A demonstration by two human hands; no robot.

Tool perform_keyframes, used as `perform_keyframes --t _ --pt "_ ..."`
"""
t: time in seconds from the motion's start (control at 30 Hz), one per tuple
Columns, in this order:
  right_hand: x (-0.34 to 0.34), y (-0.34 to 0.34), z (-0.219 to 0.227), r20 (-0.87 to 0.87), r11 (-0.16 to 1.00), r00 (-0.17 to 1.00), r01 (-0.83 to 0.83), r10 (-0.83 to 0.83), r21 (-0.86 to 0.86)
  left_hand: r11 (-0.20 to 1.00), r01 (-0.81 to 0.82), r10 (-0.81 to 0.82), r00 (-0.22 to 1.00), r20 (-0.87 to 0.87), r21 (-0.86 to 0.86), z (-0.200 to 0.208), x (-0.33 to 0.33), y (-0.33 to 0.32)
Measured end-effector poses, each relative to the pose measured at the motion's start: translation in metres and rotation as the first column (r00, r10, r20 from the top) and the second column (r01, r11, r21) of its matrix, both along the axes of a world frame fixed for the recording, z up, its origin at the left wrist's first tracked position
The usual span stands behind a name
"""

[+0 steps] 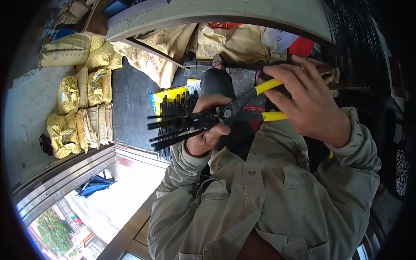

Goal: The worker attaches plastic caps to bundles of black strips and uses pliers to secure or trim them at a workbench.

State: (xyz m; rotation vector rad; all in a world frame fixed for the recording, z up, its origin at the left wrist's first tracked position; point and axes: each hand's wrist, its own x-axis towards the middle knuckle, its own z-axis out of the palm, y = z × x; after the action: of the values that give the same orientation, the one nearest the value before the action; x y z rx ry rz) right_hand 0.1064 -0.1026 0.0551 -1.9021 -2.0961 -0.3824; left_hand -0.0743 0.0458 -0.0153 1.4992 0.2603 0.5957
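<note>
My left hand (209, 135) is closed around a black cylindrical piece with several thin black rods (167, 139) sticking out to the left. The open end of its tube points up at me. Against this piece are the dark jaws of a pair of pliers (232, 112) with yellow handles. My right hand (305, 97) has hold of those handles, which stand apart, with its upper fingers partly lifted and spread. How the palm meets the lower handle is hidden. Just beyond my left hand, a bundle of similar black rods (178, 105) lies by a yellow packet (167, 94).
Yellow and tan sacks (89, 93) are stacked along the left wall. More large tan sacks (232, 41) lie beneath a pale tabletop (242, 13) at the far side. Dark flooring (133, 102) spreads between them. Outside the doorway at lower left lies a blue umbrella (96, 185).
</note>
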Motion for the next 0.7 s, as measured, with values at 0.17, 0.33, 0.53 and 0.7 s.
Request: perform_keyframes --t 0.17,0.33,0.53,0.7 --pt "-0.008 0.002 -0.021 -0.165 0.995 0.985 0.024 -0.040 -0.097 0.997 -0.080 0.081 0.996 0.047 -0.021 -0.006 0.008 0.006" --pt "-0.016 0.001 -0.043 -0.351 0.996 0.932 0.075 -0.087 -0.048 0.973 -0.119 0.142 0.984 0.108 -0.196 0.001 0.018 -0.001" --pt "0.023 0.005 0.004 -0.887 0.742 0.377 -0.508 -0.266 -0.438 0.969 -0.011 0.045 0.990 0.133 -0.246 0.006 0.021 0.006" --pt "-0.019 -0.001 -0.033 -0.642 0.648 -0.413 -0.741 -0.646 -0.176 0.971 0.035 -0.025 0.999 0.046 -0.238 0.013 0.027 0.018"
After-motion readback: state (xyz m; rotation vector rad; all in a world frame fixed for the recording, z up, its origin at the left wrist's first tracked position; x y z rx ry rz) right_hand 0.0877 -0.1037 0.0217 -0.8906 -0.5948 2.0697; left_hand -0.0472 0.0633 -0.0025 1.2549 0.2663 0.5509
